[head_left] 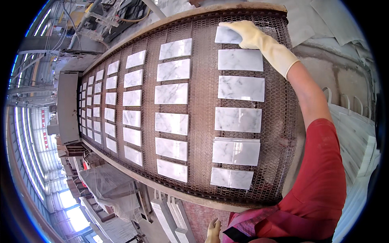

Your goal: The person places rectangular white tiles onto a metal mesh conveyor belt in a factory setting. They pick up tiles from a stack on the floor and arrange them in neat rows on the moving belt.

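The right hand (245,34), in a cream glove, lies over a marbled white tile (225,36), its fingers spread toward the tile's left end; whether it grips the tile or merely rests on it, I cannot tell. Under both is a brown mesh belt (202,121). Just below the hand lies a second tile (240,60), and four more places in the same row run on below that; the fifth place, counted from the hand, looks doubled, with an extra edge along its upper side. Left of the hand stands the next row of six tiles (171,93), with smaller-looking rows beyond. Well below the right hand, the gloved left hand (213,231), partly cut off, has loosely bent fingers and nothing visible in them; pale slabs (174,218) stand to its left. Farthest left of the right hand, a grey cabinet (68,107) closes the belt's end.
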Demonstrator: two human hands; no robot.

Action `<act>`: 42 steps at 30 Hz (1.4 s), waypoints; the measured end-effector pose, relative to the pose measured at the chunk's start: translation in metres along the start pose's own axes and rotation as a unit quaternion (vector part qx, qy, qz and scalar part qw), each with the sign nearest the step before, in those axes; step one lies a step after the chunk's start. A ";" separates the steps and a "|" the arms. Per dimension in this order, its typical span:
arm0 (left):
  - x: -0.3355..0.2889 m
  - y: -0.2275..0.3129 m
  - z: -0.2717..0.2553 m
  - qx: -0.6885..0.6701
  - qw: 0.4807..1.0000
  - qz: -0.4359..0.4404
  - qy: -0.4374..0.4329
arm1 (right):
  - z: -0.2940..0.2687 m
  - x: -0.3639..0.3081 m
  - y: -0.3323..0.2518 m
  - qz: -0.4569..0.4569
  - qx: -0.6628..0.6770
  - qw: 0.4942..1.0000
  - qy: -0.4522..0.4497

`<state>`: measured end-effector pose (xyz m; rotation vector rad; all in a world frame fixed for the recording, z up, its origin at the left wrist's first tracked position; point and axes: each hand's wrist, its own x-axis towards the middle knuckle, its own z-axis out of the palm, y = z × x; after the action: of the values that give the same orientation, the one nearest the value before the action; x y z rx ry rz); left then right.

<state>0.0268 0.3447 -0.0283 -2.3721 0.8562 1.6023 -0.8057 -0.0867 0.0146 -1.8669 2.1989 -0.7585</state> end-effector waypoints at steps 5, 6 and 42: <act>0.000 -0.001 0.000 0.007 1.000 -0.003 0.001 | 0.005 0.001 0.005 -0.026 -0.010 0.999 -0.024; 0.002 -0.003 -0.002 0.010 1.000 -0.002 0.000 | 0.005 0.000 0.006 -0.027 -0.021 0.999 -0.023; 0.059 -0.122 0.044 -0.224 0.973 0.058 -0.024 | 0.053 -0.263 -0.306 0.004 -0.183 0.953 -0.242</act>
<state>0.0725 0.4422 -0.1213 -2.5929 0.6937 2.0804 -0.4594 0.1221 0.0606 -1.9276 2.1088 0.1273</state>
